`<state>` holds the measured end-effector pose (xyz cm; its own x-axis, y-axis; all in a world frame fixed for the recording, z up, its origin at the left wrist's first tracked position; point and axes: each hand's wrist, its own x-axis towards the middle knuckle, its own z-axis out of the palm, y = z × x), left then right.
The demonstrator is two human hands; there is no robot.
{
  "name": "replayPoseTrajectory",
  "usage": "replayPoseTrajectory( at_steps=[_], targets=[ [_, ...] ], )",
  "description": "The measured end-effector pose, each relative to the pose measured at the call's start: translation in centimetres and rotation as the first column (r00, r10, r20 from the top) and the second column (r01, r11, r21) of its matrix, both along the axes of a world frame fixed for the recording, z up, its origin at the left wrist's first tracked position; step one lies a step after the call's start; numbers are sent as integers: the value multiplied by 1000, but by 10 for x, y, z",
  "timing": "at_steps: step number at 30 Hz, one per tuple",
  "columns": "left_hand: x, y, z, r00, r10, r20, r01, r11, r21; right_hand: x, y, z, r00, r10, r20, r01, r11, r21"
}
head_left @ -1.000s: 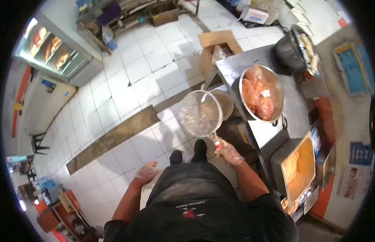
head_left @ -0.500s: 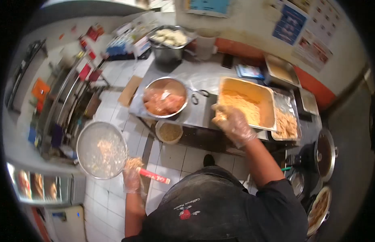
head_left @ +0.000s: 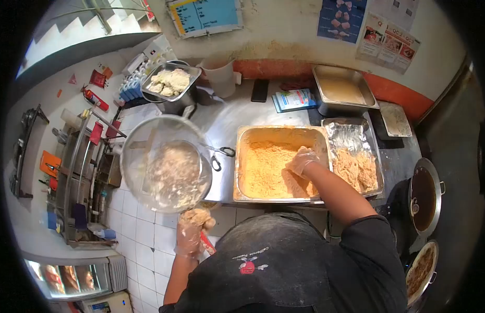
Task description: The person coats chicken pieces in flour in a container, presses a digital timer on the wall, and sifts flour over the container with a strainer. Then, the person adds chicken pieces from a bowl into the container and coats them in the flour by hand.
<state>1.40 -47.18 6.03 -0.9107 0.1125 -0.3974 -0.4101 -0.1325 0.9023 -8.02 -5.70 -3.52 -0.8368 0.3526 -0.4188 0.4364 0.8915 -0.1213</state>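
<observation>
My left hand [head_left: 189,237], in a clear plastic glove, is closed on the red handle of a large round sieve [head_left: 135,172]. A lump of pale, wet breading clings to the glove and handle near the rim. Pale crumbs lie in the mesh. The sieve hangs over the metal bowl, which shows only dimly through it. My gloved right hand [head_left: 304,164] is down in a deep metal pan [head_left: 240,169] of orange-yellow breading flour [head_left: 268,167], at its right side. Breading cakes its fingers, so I cannot tell whether they hold anything.
Right of the pan, a foil-lined tray [head_left: 352,136] holds breaded pieces [head_left: 354,169]. Scissors [head_left: 220,154] lie between sieve and pan. Behind are a pot topped with a pan of pale pieces [head_left: 170,83], a plastic jug [head_left: 219,78], a phone [head_left: 259,90] and another metal pan [head_left: 344,88].
The sieve has moved right and up, from over the floor to over the bowl. My right hand has gone from the pan's left edge into the flour at its right side. The view has shifted.
</observation>
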Motion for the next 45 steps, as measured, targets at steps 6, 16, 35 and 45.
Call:
replayPoseTrajectory(
  at_steps=[6,16,35,45],
  targets=[
    [-149,64,-25,19,-826,-564,-51,563,-825,-15,-16,-47,991,-2,-136,-7,998,-65],
    [-259,152,-108,668,-653,-358,694,720,-19,-12,-28,-57,859,-54,-509,-83,967,-242],
    [-268,142,-123,323,-885,-336,454,457,-765,-79,-70,-135,948,-23,-317,-265,491,-830],
    [-259,148,-96,572,-778,-260,565,603,-563,-53,-28,-23,915,306,-263,-400,771,-496]
  ],
)
